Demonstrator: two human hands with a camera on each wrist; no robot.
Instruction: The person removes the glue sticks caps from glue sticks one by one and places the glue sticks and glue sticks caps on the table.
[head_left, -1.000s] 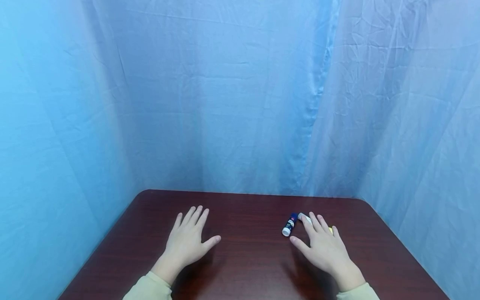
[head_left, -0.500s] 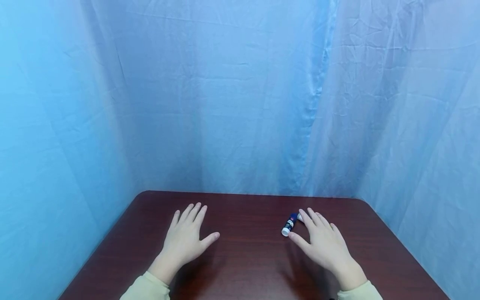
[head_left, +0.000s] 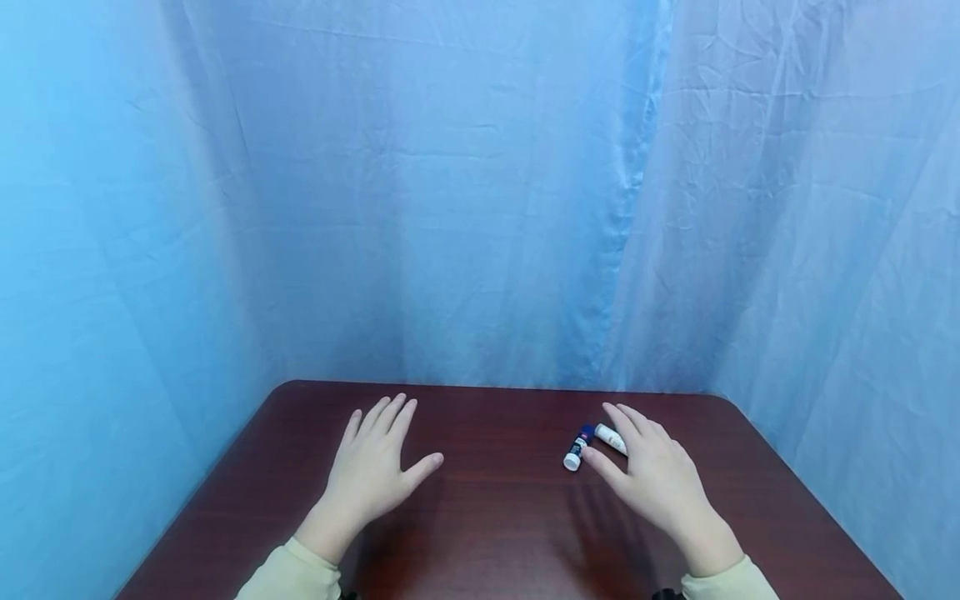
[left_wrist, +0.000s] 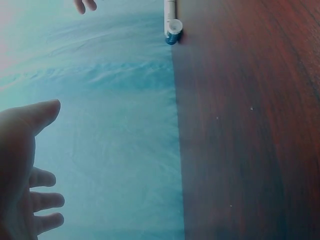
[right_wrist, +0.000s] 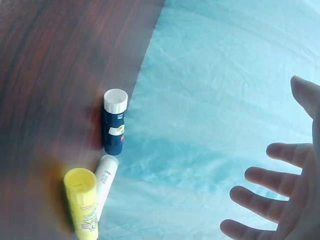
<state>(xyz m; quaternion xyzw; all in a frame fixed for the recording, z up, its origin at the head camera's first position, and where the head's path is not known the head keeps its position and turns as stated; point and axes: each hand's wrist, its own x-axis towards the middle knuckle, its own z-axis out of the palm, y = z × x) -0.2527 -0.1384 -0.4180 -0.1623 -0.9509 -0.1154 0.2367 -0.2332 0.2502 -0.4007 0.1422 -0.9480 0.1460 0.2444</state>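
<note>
My left hand (head_left: 369,477) hovers above the left half of the table, its fingers extended and thumb spread, holding nothing. Over on the right, my right hand (head_left: 660,479) is likewise held above the table with fingers outstretched and nothing in its grasp. Beside its thumb lies a dark blue glue stick (right_wrist: 114,125) with a white end. A white glue stick (right_wrist: 106,182) lies close to the blue one's far end, partly covered by my right hand in the head view. The right wrist view also has a yellow glue stick (right_wrist: 82,202), which my right hand hides in the head view.
The dark red-brown wooden table (head_left: 495,517) has rounded far corners. Light blue curtains (head_left: 465,208) hang behind it and along both sides.
Both hands have risen slightly from the table, fingertips moving up in the head view. More of the white glue stick shows, while the yellow one has become hidden behind the right hand.
</note>
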